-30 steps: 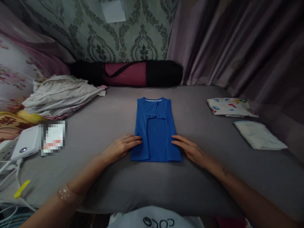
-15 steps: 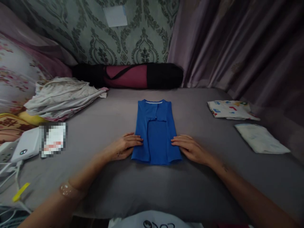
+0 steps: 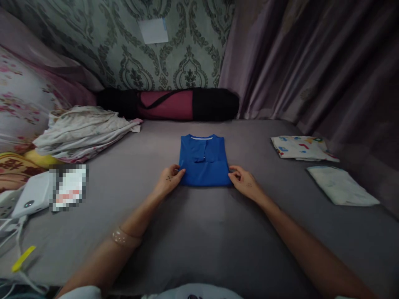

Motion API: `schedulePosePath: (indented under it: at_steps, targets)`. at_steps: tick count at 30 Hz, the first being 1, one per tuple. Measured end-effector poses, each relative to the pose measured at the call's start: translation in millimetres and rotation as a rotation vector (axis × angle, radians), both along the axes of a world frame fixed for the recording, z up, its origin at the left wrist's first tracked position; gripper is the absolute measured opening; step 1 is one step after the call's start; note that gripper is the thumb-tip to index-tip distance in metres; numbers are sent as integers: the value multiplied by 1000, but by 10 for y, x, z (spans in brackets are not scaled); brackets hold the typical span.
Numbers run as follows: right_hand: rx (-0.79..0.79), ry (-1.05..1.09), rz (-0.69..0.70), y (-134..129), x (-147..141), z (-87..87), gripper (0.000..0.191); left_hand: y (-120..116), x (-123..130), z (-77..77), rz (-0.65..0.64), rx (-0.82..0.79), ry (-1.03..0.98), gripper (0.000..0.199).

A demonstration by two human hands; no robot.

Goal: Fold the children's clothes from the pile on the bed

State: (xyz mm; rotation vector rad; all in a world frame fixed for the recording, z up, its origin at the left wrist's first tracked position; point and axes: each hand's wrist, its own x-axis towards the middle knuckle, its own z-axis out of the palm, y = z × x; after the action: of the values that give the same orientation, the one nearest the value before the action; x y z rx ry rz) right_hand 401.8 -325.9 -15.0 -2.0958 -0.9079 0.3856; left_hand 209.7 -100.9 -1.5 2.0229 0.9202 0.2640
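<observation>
A blue garment (image 3: 204,170) lies on the grey sheet in front of me, its lower part folded up so that it forms a short, nearly square bundle. Its neckline with a white strip faces away from me, and a small button placket shows below it. My left hand (image 3: 171,179) pinches the lower left corner between thumb and fingers. At the lower right corner, my right hand (image 3: 244,182) grips the edge in the same way.
Two folded cloths, one patterned (image 3: 304,148) and one pale (image 3: 343,186), lie at the right. Piled fabric (image 3: 87,128), a white power bank (image 3: 35,194) and cables are at the left. A black and maroon roll bag (image 3: 170,104) lies along the back.
The garment's lower edge has been folded upward, making it shorter. Both hands have moved away from me, from resting flat on its sides to gripping the new lower corners.
</observation>
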Motion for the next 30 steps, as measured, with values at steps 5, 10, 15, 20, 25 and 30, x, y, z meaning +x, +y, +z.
schedulePosePath:
  at_steps: [5, 10, 15, 20, 25, 30]
  targets:
    - [48, -33, -9, -15, -50, -92, 34, -115, -16, 24, 62, 198, 59, 36]
    - [-43, -150, -26, -21, -128, -83, 30, -127, -70, -27, 51, 295, 71, 26]
    - [-147, -285, -9, -60, -217, 6, 37, -111, -125, -118, 31, 344, 26, 27]
    - [-121, -405, 65, -90, -208, -68, 41, -113, -159, -128, -25, 377, 34, 31]
    - [-161, -438, 77, -97, -210, -24, 41, -98, -178, -110, -29, 451, 85, 29]
    - [-169, -612, 175, 35, -293, 248, 48, -149, -157, -75, -143, 734, -76, 35]
